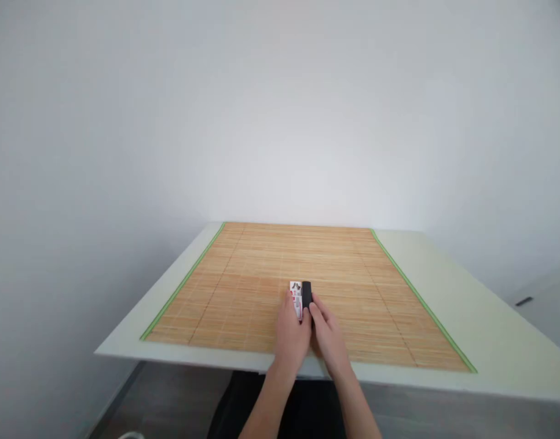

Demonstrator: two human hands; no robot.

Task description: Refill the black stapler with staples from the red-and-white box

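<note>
Both hands meet mid-mat: left hand [291, 335] closed around the card pack [296, 297], right hand [326, 334] pinching the black box [306, 294]. Separating them probably needs steady grips.

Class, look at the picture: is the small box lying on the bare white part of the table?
No, the small box sits on the bamboo mat, with the left hand and right hand both touching it.
</note>
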